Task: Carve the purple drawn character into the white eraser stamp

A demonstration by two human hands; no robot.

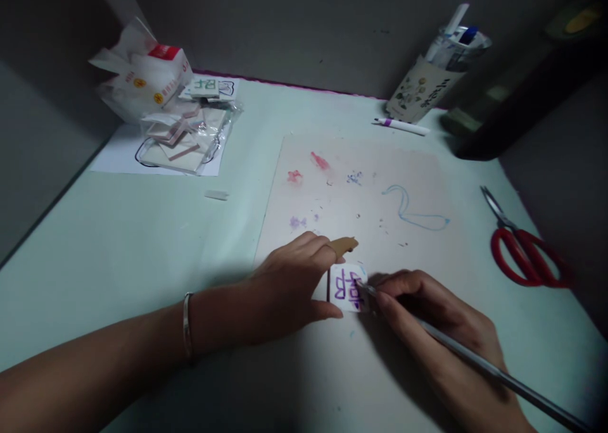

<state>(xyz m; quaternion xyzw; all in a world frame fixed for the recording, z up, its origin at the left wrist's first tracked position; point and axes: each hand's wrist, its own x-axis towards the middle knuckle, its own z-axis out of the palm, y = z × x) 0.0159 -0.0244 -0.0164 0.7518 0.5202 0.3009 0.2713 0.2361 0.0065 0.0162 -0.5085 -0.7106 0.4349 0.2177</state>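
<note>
A small white block (346, 287) with purple characters drawn on its top lies on a stained cardboard mat (361, 192). My left hand (289, 287) pinches the block from its left side between thumb and fingers; one fingertip wears a tan bandage. My right hand (427, 306) is closed round a thin silver tool (475, 357), whose tip touches the block's right edge. A metal bangle sits on my left wrist.
Red-handled scissors (527, 249) lie at the right edge of the pale green table (118, 243). A plastic bag of blocks (185, 135) and a red-and-white packet (152, 72) sit at the back left. A white marker (401, 126) and a pen cup (456, 47) stand behind the mat.
</note>
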